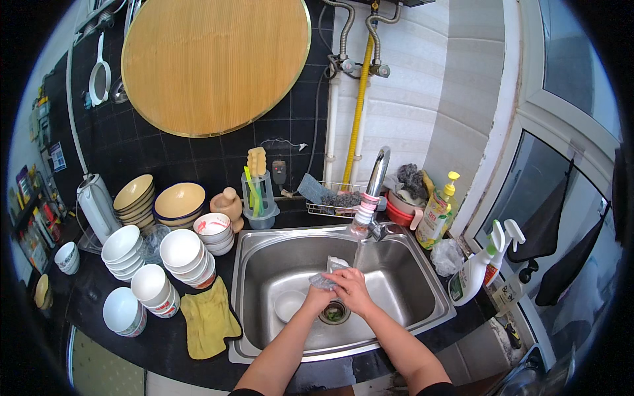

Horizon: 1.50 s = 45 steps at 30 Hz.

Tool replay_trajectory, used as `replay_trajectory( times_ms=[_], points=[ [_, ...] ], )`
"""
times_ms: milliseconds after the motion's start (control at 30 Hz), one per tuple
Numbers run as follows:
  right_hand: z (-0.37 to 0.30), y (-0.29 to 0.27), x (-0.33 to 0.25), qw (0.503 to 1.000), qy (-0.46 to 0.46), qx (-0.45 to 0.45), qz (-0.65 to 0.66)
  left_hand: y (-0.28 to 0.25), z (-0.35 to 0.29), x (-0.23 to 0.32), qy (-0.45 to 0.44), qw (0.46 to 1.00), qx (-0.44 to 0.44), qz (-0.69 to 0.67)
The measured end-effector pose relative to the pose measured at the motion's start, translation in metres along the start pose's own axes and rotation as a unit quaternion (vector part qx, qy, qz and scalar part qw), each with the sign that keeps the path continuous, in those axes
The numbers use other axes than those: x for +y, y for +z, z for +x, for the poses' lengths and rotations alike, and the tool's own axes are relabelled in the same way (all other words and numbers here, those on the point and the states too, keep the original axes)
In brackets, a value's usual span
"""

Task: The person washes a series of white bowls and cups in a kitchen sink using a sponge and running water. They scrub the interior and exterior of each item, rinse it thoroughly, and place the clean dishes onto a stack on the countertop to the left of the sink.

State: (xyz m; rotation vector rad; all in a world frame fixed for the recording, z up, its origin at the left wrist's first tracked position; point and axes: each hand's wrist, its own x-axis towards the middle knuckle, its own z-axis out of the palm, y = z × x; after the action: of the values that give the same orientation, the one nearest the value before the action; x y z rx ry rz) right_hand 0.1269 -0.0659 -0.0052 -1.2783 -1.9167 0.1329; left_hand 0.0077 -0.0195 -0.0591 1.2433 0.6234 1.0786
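Note:
My left hand (317, 299) and my right hand (353, 289) are close together over the steel sink (264, 245), below the tap (378, 175). Between them is a grey crumpled cloth (322, 282), with a pale, silvery part (337, 263) sticking up past the fingers. Both hands seem closed on it; my right fingers lie across the top and hide some of it. Water appears to run from the tap just behind my right hand. A white bowl (288, 304) rests on the sink bottom left of my hands, and the drain (334, 312) is below them.
Stacked white bowls (181, 251) and a yellow cloth (210, 319) lie left of the sink. Behind it are a cutlery holder (259, 198) and a wire rack (333, 208). A yellow-pump bottle (437, 214) and white spray bottle (475, 267) stand right.

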Motion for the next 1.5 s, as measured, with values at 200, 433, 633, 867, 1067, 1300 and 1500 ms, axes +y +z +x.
replay_trajectory(
  times_ms=[200,433,633,867,1067,1300,1500],
  points=[
    [0.003,0.008,0.052,0.989,0.077,0.097,0.084,0.003,-0.003,-0.005,-0.093,0.98,-0.176,-0.006],
    [-0.014,0.014,0.117,0.869,0.353,0.044,0.343,0.013,-0.005,-0.003,-0.11,0.974,-0.198,-0.024],
    [-0.002,0.009,0.021,0.998,0.001,-0.001,-0.069,0.001,-0.002,-0.01,-0.024,0.987,-0.149,0.051],
    [0.002,-0.004,0.07,0.821,0.388,0.054,0.415,0.01,-0.007,0.011,-0.142,0.971,-0.186,-0.055],
    [0.003,-0.005,0.046,0.714,0.426,0.07,0.551,0.006,-0.005,0.028,-0.095,0.951,-0.059,-0.287],
    [-0.002,0.021,0.054,0.935,0.19,0.007,0.299,0.0,0.001,0.01,-0.093,0.945,0.0,-0.313],
    [-0.001,0.009,0.032,0.998,0.03,-0.057,0.023,0.002,0.002,0.009,-0.113,0.926,0.058,-0.356]
  ],
)
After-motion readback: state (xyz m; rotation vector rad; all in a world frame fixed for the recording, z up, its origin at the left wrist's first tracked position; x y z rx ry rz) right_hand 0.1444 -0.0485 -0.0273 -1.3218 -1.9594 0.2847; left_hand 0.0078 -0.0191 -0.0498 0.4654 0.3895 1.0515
